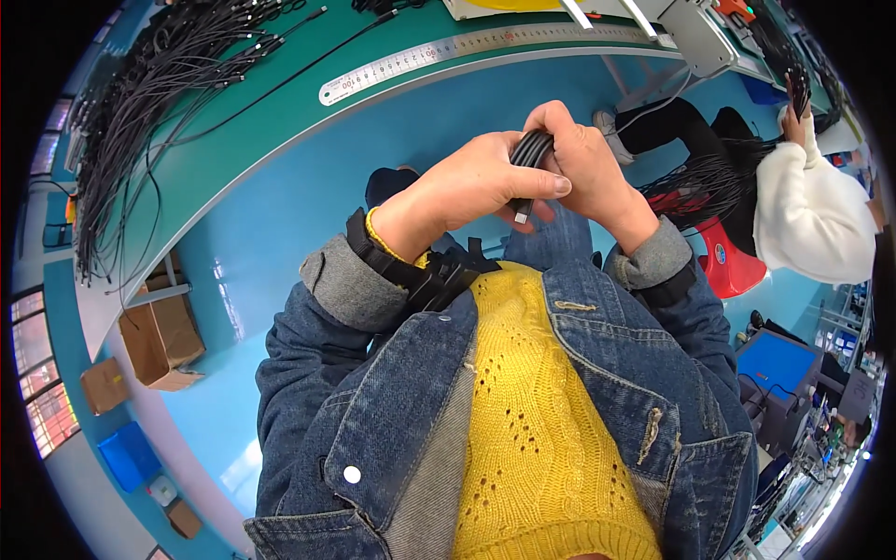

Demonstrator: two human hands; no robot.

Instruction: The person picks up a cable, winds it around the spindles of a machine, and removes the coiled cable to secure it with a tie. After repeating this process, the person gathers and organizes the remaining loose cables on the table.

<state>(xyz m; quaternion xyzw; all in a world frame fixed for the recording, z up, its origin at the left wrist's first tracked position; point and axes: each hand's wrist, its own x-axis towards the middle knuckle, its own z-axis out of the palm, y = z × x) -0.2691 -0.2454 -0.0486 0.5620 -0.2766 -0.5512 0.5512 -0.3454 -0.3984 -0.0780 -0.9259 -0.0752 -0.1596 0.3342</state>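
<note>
A black cable (532,152), wound into a tight coil, is held above my lap, just off the near edge of the green workbench. My left hand (464,182) grips it from the left, the thumb lying across the front of the loops. From the other side, the fingers of my right hand (595,170) are bent around the top and right of the coil. One plug end with a pale metal tip pokes out below the loops. Part of the coil is hidden behind my fingers and thumb.
On the green workbench (245,140) lie a heap of black cables (154,98) and a long steel ruler (485,43). To the right, a person in a white fleece (810,210) holds up cables beside a red stool (726,266). A cardboard box (161,341) stands lower left.
</note>
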